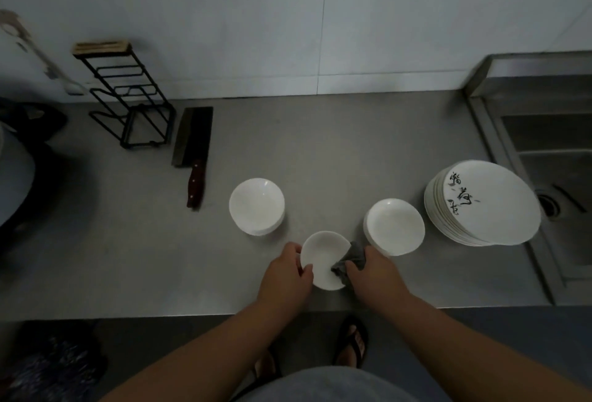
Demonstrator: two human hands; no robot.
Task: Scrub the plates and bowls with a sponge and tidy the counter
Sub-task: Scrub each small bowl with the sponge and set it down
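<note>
Three dish stacks (pixel 257 206) on steel counter (pixel 320 151); tiled wall (pixel 256 17) behind.

We see a bare left forearm (pixel 205 347) and a bare right forearm (pixel 448 337) rising from the lower edge and converging. The left hand (pixel 285 273) grips the left rim of a small round white ceramic bowl (pixel 323 257), thumb lying inside and fingers curled round the outside. The right hand (pixel 374 270), knuckles up, pinches a crumpled grey cloth (pixel 352 257) against the bowl's right side.
</note>
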